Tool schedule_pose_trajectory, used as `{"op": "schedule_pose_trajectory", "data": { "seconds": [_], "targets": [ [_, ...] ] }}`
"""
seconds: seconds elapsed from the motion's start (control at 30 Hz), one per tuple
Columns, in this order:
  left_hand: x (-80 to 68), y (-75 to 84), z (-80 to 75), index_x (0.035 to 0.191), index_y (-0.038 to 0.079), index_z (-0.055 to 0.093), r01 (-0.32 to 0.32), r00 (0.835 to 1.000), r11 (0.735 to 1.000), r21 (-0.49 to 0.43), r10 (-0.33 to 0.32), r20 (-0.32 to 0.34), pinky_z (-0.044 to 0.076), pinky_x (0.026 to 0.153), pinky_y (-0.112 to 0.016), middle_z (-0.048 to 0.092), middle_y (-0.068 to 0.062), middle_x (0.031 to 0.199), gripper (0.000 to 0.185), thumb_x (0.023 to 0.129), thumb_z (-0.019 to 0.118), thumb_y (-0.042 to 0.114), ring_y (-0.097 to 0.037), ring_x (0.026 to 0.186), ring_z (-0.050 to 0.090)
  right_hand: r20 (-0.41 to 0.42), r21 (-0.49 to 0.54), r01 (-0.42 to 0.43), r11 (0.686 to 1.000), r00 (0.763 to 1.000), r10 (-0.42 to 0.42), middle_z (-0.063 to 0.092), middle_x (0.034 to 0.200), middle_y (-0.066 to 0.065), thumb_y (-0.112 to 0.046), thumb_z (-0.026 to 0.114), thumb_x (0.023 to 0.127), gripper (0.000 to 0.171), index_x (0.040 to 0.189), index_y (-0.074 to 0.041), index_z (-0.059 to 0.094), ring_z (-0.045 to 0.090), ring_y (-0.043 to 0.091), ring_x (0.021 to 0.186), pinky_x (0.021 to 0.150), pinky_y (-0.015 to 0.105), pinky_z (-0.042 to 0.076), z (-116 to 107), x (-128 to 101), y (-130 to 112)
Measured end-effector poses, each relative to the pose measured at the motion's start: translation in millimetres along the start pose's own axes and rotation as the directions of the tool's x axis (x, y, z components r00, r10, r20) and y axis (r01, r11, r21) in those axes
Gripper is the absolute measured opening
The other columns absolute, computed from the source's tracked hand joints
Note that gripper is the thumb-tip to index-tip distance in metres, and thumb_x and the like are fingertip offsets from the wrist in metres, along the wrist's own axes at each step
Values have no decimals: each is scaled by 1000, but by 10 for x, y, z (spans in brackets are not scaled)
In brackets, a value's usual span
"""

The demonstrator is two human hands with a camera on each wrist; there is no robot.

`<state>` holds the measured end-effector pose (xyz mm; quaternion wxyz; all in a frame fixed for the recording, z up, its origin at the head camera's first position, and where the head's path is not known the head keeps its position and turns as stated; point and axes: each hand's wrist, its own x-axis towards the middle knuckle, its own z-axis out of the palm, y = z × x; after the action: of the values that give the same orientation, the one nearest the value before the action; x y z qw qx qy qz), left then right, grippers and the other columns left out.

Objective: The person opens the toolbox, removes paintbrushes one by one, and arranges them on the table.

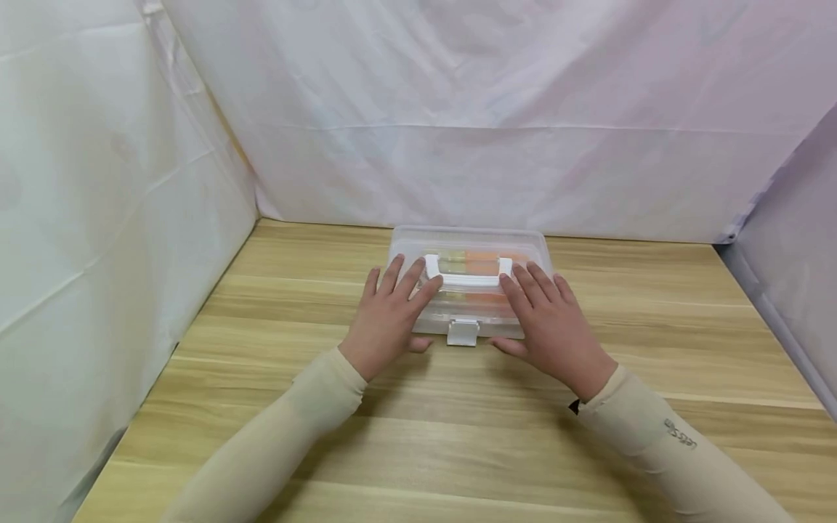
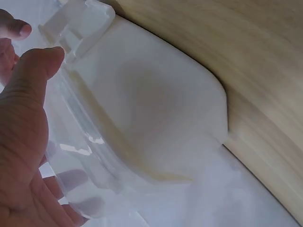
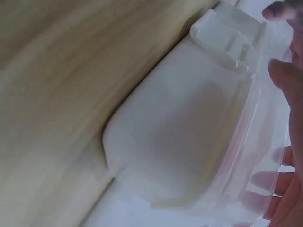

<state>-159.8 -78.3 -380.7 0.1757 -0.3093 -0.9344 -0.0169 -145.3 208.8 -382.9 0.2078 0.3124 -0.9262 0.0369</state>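
A clear plastic box (image 1: 471,234) with its lid down sits on the wooden table, close to the back edge. Its white carrying handle (image 1: 469,280) lies on the lid, and a white latch (image 1: 463,333) sticks out at the front. Through the lid show orange (image 1: 484,256) and yellow-green contents, blurred by the plastic. My left hand (image 1: 386,319) rests on the lid's left side, fingers spread and mostly straight, thumb near the front edge. On the right side my right hand (image 1: 559,330) lies the same way. Both wrist views show fingertips through the clear lid.
The wood-grain table (image 1: 418,450) stretches out around the box. White cloth hangs as a wall behind (image 1: 490,174), with further cloth on the left (image 1: 118,218) and right.
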Motion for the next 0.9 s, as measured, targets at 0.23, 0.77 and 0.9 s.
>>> {"op": "schedule_pose_trajectory", "data": {
  "seconds": [0.23, 0.77, 0.9],
  "targets": [
    [-71, -113, 4, 140, 14, 46, 20, 997, 997, -68, -25, -70, 37, 105, -57, 37, -20, 151, 93, 66, 86, 54, -43, 142, 29, -213, 173, 13, 985, 977, 24, 55, 131, 28, -62, 50, 94, 76, 129, 5, 55, 49, 46, 124, 96, 59, 44, 24, -47, 107],
    [-118, -274, 32, 145, 8, 43, 3, 988, 983, -185, -31, -149, 41, 103, -56, 37, -25, 149, 80, 83, 76, 48, -47, 135, 38, -256, 313, -154, 937, 936, 239, 52, 131, 27, -46, 67, 89, 69, 129, 8, 53, 57, 44, 105, 83, 58, 49, 94, -176, 241],
    [-134, -279, 73, 146, 7, 44, 16, 991, 981, -196, -42, -127, 40, 105, -53, 36, -27, 150, 80, 84, 76, 46, -45, 134, 41, -190, 333, -191, 924, 946, 264, 48, 135, 26, -25, 81, 79, 70, 133, 7, 50, 58, 40, 100, 73, 54, 53, 111, -193, 234]
  ]
}}
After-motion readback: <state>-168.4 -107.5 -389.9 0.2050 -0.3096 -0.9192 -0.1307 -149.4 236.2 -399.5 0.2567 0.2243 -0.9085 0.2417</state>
